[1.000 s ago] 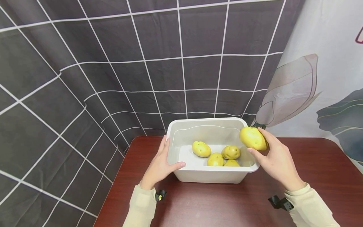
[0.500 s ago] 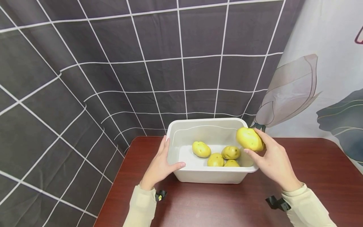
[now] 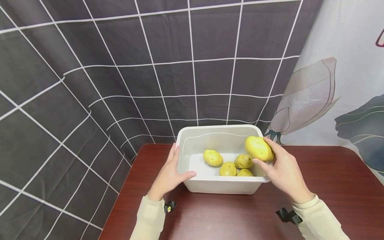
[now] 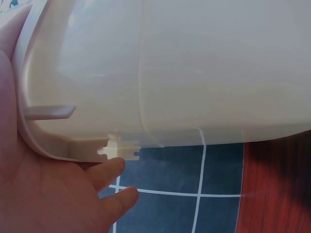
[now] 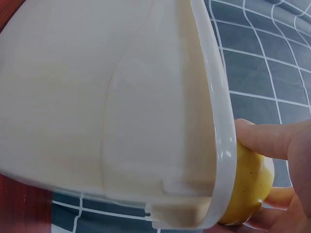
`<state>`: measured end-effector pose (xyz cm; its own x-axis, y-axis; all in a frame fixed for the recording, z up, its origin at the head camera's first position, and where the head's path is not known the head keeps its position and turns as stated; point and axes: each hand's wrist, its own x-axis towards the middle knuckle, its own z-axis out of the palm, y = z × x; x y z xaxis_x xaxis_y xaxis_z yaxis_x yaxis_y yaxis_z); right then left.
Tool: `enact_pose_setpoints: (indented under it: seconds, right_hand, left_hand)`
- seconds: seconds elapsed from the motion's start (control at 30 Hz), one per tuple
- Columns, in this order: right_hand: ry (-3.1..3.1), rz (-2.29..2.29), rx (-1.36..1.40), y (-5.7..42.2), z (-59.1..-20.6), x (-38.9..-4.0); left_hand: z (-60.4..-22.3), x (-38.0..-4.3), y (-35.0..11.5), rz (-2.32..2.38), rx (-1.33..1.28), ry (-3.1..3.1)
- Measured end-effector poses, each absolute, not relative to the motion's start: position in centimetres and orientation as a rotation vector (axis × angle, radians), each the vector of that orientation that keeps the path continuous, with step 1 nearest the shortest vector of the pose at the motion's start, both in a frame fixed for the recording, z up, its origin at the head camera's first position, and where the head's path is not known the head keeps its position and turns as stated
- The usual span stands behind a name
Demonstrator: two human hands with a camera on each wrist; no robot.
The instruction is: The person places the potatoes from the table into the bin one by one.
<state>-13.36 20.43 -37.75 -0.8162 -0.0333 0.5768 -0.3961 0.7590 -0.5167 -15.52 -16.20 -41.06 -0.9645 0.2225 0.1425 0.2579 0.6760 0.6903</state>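
My right hand [image 3: 283,171] holds a yellow potato [image 3: 258,148] between thumb and fingers, above the right end of a white plastic bin [image 3: 222,184]. In the right wrist view, part of that potato [image 5: 250,182] shows beyond the bin's rim [image 5: 224,145]. Inside the bin lie several more potatoes, one apart at the left [image 3: 213,158] and the others grouped toward the right [image 3: 228,169]. My left hand [image 3: 168,176] rests against the bin's left front corner, thumb over the front rim and fingers stretched along the left side. The left wrist view shows two fingertips [image 4: 119,194] beyond the rim.
The bin stands on a dark red wooden table [image 3: 210,216]. Behind and to the left hangs a dark cloth [image 3: 168,76] with a white grid. A pale cloth with a flower print [image 3: 312,96] hangs at the right.
My right hand has moved left with the potato, from the bin's right rim to above its inside. The left hand, the bin and the potatoes lying in it stay in place.
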Motion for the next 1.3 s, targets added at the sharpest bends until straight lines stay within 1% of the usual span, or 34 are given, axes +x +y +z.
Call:
enact_pose_setpoints:
  seconds: [0.5, 1.3]
  right_hand:
    - [-2.452, 0.937, 0.315, 19.2, -37.7, -13.2]
    - [-2.424, 0.908, 0.423, 17.5, -38.6, -13.5]
  left_hand:
    - [-41.1, -15.5, -16.3, -1.181, -0.4, -2.832]
    - [-41.2, -15.5, -16.4, -1.168, -0.408, -2.833]
